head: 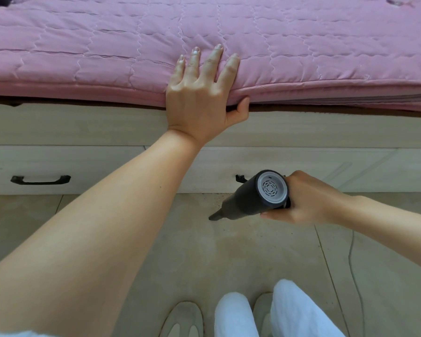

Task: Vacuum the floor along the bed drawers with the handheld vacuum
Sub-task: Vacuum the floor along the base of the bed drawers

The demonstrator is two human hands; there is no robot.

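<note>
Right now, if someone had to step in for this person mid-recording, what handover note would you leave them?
Left hand: fingers spread flat on the pink quilted bedspread, thumb tucked under its edge, bracing; holds nothing.
Right hand: grips the handheld vacuum, nozzle angled down-left to the tiled floor.
Position: nozzle tip sits just out from the base of the bed drawers, between the two drawer fronts.
Done: cannot tell how much has been covered; specks of grit show on the floor by the drawer base near the nozzle.
Left: run the nozzle along the drawer base. A thin cord lies on the floor to the right.
</note>
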